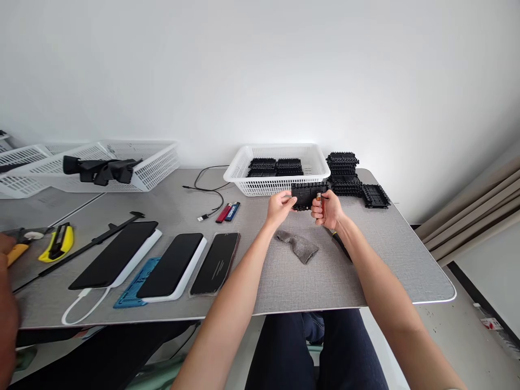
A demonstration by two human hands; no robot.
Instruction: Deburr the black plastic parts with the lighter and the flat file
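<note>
A black plastic part (304,195) with a toothed edge is held up in front of the white basket (264,188). My left hand (280,207) pinches its left end. My right hand (328,210) is wrapped round an orange lighter (319,201) at the part's right end. More black parts (276,166) lie inside the basket, and others are stacked (343,172) to its right. Below my hands a crumpled grey cloth (303,247) rests on the table, with a dark-handled tool (340,244) partly behind my right forearm.
On the left lie two phones on white blocks (173,265), another phone (215,264), a yellow cutter (58,242) and a black caliper (101,236). A cable (215,190) and red and blue lighters (228,212) sit mid-table. Another person's hand (6,249) shows at far left.
</note>
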